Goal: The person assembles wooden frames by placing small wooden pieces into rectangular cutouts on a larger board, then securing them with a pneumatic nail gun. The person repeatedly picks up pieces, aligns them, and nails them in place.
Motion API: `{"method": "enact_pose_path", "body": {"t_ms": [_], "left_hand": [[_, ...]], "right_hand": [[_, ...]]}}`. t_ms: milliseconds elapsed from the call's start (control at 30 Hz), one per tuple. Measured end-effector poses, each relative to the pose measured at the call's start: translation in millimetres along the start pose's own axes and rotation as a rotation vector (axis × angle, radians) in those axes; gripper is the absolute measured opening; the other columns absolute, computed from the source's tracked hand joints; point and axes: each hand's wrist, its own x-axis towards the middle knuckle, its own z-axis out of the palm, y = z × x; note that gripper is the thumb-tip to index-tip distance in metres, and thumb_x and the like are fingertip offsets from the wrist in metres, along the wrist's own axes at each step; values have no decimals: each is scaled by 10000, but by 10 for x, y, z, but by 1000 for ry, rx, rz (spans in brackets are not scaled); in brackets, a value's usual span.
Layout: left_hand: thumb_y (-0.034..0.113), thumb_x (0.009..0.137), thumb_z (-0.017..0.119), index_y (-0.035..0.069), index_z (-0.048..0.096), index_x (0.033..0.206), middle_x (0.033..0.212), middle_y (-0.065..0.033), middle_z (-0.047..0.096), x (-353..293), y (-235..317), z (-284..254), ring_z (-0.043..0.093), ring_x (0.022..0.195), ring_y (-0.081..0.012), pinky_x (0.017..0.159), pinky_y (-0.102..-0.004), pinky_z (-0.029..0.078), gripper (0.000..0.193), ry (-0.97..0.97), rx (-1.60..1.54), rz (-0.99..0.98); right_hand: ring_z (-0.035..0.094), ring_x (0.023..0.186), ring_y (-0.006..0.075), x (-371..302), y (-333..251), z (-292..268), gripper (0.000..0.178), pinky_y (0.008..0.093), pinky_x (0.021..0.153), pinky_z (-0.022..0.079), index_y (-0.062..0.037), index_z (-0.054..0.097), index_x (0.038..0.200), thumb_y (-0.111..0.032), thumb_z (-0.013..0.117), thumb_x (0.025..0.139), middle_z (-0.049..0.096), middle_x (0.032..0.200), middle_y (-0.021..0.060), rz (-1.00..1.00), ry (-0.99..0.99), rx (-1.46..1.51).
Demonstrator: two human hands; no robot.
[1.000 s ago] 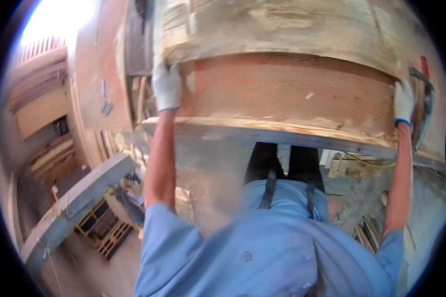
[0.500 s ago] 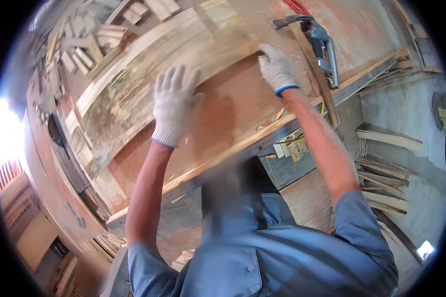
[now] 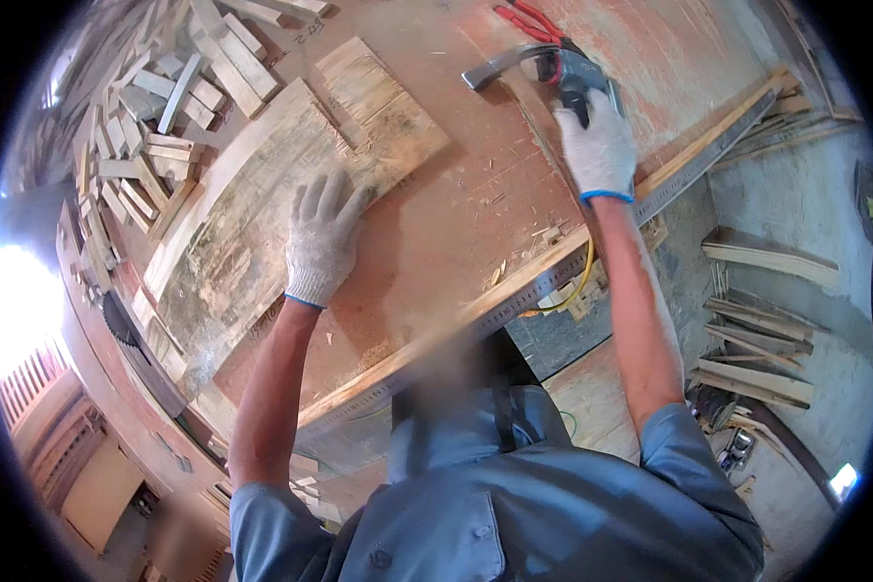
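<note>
My left hand (image 3: 322, 238), in a white knitted glove with blue cuff, lies with fingers stretched on the near edge of a weathered wooden board (image 3: 252, 213). The board is wide and stained, with a narrow slot near its right end. To the right, my gloved right hand (image 3: 599, 150) closes round the dark handle of what looks like a nail gun (image 3: 582, 73), grey with a red ring. A hammer (image 3: 500, 66) with a curved head lies against the tool, its handle mostly hidden. Just beyond are red-handled pliers (image 3: 532, 21).
A heap of wood offcuts (image 3: 170, 121) covers the far left of the reddish workbench (image 3: 427, 242). A hand saw (image 3: 131, 339) lies at the left. Along the near edge runs a metal ruler strip (image 3: 514, 303); a yellow hose (image 3: 588, 276) hangs there. Stacked wood pieces (image 3: 761, 335) stand right.
My right hand has left the board's edge and moved right onto the nail gun. The board has shifted left and away from the nail gun; my left hand stays on it, slightly lower.
</note>
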Motion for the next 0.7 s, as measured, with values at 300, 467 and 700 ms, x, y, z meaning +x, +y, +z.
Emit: {"method": "enact_pose_path", "body": {"t_ms": [300, 467, 700], "left_hand": [[177, 912, 693, 221, 625, 1413, 1528, -167, 507, 27, 1, -49, 455, 1413, -405, 1216, -585, 324, 508, -57, 26, -55], [169, 884, 697, 206, 625, 1397, 1520, -166, 511, 14, -17, -65, 458, 1410, -401, 1212, -582, 329, 519, -43, -9, -38], [145, 844, 639, 207, 654, 1342, 1454, -176, 568, -19, -54, -14, 524, 1349, -379, 1177, -560, 386, 502, 54, 20, -14]], "right_hand": [[676, 1099, 486, 538, 513, 301, 605, 529, 934, 534, 0, 729, 1105, -555, 708, 865, 717, 1087, 317, 154, -390, -14], [665, 775, 175, 598, 689, -352, 387, 360, 712, 526, -3, 733, 1041, -363, 743, 899, 706, 877, 66, 186, -435, 184], [605, 663, 102, 187, -41, -1626, 192, 276, 609, 489, -6, 652, 1080, -121, 688, 929, 647, 795, 22, 85, -426, 549]]}}
